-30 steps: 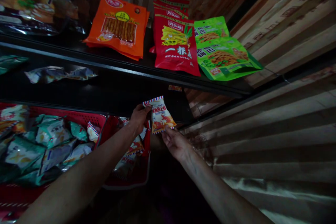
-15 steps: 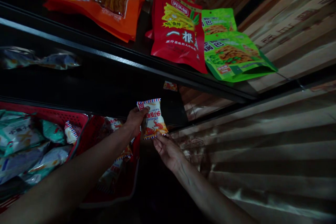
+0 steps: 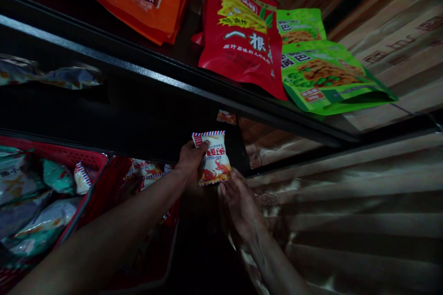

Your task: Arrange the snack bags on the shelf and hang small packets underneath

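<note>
A small snack bag (image 3: 215,159), white and orange with a red-and-blue striped edge and a red shrimp picture, is upright in front of the lower shelf. My left hand (image 3: 191,159) grips it by its left side, thumb on the front and fingers behind. Close against the bag's lower right corner, my right hand (image 3: 240,198) has its fingers stretched out; whether they touch the bag is hard to tell. Farther back on the dark shelf (image 3: 166,124) lies a similar small bag (image 3: 226,116).
Red baskets hold teal-and-white bags (image 3: 58,176) and striped snack bags (image 3: 147,168) at lower left. The upper shelf carries orange packs (image 3: 148,14), a red pouch (image 3: 242,46) and green pouches (image 3: 328,76). A shelf edge (image 3: 173,78) crosses above my hands; creased brown sheeting (image 3: 346,203) hangs at right.
The snack bag and both hands have shifted slightly right in the view. My right thumb has slid off the bag's front at its lower edge. The view has also moved a little.
</note>
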### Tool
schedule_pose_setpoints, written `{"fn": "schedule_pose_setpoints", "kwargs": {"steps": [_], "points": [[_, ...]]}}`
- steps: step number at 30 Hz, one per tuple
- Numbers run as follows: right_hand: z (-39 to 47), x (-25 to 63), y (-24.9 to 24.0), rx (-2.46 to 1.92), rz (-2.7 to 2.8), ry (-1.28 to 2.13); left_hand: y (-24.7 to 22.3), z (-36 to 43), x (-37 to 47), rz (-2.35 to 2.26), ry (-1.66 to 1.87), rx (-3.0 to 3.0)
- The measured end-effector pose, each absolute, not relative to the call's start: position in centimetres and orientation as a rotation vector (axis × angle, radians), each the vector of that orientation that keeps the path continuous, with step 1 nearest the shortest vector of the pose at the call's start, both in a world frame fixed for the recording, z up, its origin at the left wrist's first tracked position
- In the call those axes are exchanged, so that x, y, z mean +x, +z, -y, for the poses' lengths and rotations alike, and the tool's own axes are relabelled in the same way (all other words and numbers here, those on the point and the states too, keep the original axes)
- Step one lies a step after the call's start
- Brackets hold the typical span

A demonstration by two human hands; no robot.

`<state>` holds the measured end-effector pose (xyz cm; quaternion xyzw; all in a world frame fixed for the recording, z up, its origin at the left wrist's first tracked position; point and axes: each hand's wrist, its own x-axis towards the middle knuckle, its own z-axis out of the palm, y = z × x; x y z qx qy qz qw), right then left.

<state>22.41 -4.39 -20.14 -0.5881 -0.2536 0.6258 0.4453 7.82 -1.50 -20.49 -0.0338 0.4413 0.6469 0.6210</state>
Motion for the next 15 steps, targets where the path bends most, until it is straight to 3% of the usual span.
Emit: {"fn": "schedule_pose_setpoints", "kwargs": {"steps": [8, 15], "points": [[0.1, 22.1, -19.2, -1.421, 0.973, 1.535, -19.9, -1.4, 9.1, -1.08, 1.479, 0.005], [-6.0, 23.8, -20.7, -1.375, 0.926, 1.373, -19.7, -5.7, 11.3, -1.163, 1.379, 0.219]]}}
